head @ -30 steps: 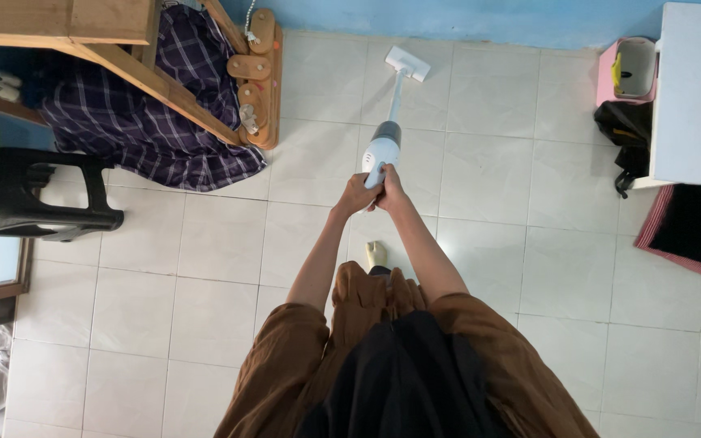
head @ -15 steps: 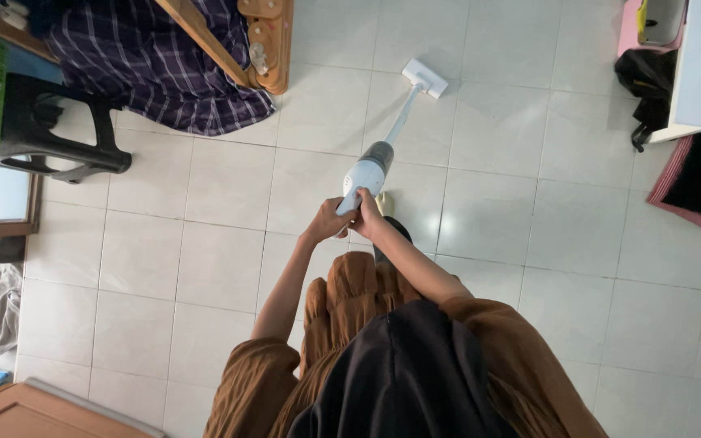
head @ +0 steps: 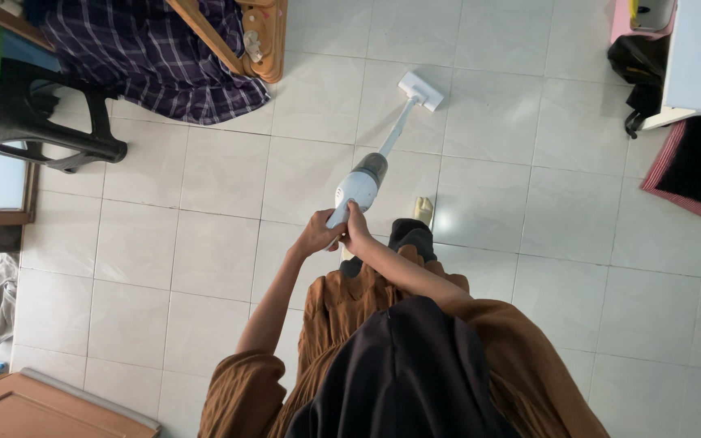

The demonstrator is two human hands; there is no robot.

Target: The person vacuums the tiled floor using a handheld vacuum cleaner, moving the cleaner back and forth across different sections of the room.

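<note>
Stick vacuum (head: pixel 364 182) is gripped at its handle by both the left hand (head: pixel 318 234) and right hand (head: pixel 358 226), each wrapped tight around it. Its head (head: pixel 420 90) sits on the tiled floor (head: pixel 204 243), right of the plaid cloth (head: pixel 156 57), and has shifted slightly since half a second ago, so the sweeping stroke continues.

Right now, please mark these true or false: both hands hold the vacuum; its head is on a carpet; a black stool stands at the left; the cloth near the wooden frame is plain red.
1. Both hands, left hand and right hand, hold the vacuum. True.
2. Its head is on a carpet. False: it is on the tiled floor.
3. A black stool stands at the left. True.
4. The cloth is plain red. False: it is dark checked.
</note>
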